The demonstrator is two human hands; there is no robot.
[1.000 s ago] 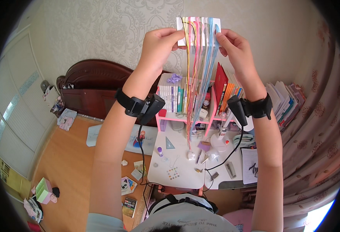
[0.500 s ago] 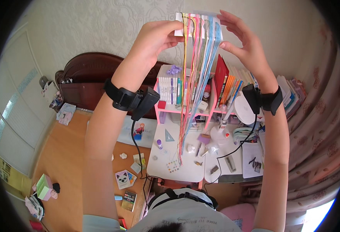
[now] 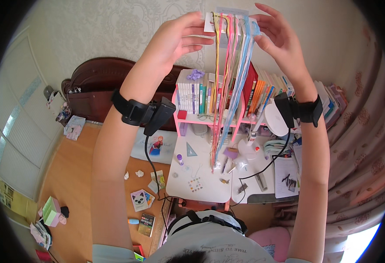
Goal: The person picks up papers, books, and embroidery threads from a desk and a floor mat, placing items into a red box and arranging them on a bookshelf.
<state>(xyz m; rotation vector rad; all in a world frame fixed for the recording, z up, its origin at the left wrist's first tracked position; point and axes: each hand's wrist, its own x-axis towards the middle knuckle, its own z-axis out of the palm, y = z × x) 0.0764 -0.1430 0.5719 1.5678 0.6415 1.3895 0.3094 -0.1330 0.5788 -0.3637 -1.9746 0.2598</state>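
Note:
Long embroidery threads in yellow, pink, white, green and blue (image 3: 232, 83) hang from a white thread card (image 3: 209, 23) raised above the desk. At the card's left end is my left hand (image 3: 175, 41), its fingers stretched and apart, the tips close to the edge. My right hand (image 3: 282, 39) holds the opposite end, beside the blue threads, with fingers partly behind the card and the thumb in front. The exact contact there is partly hidden. A grey-clear strip (image 3: 232, 11) shows above the card. The lower thread ends hang over the desk.
Below is a white desk (image 3: 179, 184) with a pink-edged shelf of books (image 3: 190, 98), a set square (image 3: 191, 149), a glue stick (image 3: 180, 159), a sticker sheet (image 3: 195, 184) and a white lamp (image 3: 276, 120). A bed headboard (image 3: 109, 103) stands left; a curtain (image 3: 350, 175) hangs right.
The card and threads have shifted slightly right and up. My left fingers have loosened from the card's left end and spread. My right thumb has come up to the blue-thread end.

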